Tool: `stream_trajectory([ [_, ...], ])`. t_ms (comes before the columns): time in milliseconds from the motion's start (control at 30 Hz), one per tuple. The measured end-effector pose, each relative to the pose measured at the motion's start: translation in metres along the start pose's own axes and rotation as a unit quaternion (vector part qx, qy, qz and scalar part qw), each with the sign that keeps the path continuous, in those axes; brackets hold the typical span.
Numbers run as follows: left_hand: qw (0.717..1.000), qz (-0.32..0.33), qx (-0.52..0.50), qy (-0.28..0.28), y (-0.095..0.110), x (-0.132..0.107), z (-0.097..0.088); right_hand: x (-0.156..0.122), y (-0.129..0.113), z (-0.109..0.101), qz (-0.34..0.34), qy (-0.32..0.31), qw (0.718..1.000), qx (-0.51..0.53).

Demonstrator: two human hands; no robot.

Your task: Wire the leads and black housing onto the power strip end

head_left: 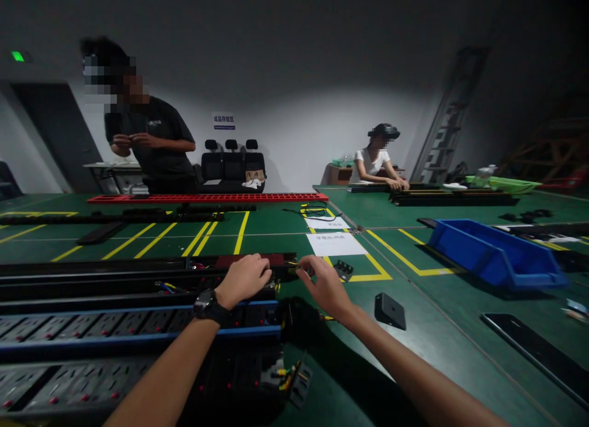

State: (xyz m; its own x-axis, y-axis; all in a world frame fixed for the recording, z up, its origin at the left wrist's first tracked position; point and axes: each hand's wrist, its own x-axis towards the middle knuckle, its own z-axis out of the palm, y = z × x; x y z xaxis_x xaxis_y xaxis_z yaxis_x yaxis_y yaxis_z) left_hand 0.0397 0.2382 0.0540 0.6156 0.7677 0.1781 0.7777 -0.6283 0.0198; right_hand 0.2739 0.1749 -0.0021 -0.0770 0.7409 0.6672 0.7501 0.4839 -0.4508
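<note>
Several long power strips lie side by side on the green table at the left. My left hand [246,278], with a dark watch [210,307] on its wrist, grips the right end of a black strip housing [115,276] from above, fingers curled over it. Just off that end, my right hand [326,286] has thumb and forefinger pinched together by thin wires; what they hold is too small to make out. Closer to me lies a blue-edged power strip [92,324] with sockets and red switches. Loose wires [284,373] and a black end cap [301,384] hang at the nearest strip's end.
A small black end piece [343,269], a black box [390,310], a phone [536,350] and a blue bin [497,255] are to the right. Beyond are paper sheets [338,244] and a red rail [207,198]. Two people work across the table.
</note>
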Motion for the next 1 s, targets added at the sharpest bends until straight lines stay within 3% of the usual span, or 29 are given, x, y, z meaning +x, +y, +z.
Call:
stream_trajectory([
  [100,1.000,-0.016,0.003,-0.006,-0.004,-0.001,-0.005,0.004,0.001,0.017,0.015,0.009,1.000,-0.003],
  [333,0.997,-0.020,0.039,-0.066,0.000,-0.018,-0.018,-0.010,0.000,0.045,0.009,-0.041,0.999,-0.008],
  [533,0.996,-0.023,0.060,-0.064,0.019,-0.045,-0.016,-0.011,-0.003,0.046,0.012,-0.055,0.998,0.018],
  [700,0.995,-0.035,0.091,-0.027,0.026,-0.055,-0.013,-0.013,0.001,0.046,0.024,-0.051,0.998,0.027],
  [867,0.994,-0.018,0.056,-0.088,0.026,-0.062,-0.012,-0.013,0.009,0.048,0.049,-0.079,0.994,0.063],
  [1000,0.993,-0.009,0.066,-0.092,0.025,-0.066,-0.014,-0.012,0.017,0.051,0.093,-0.095,0.983,0.126],
])
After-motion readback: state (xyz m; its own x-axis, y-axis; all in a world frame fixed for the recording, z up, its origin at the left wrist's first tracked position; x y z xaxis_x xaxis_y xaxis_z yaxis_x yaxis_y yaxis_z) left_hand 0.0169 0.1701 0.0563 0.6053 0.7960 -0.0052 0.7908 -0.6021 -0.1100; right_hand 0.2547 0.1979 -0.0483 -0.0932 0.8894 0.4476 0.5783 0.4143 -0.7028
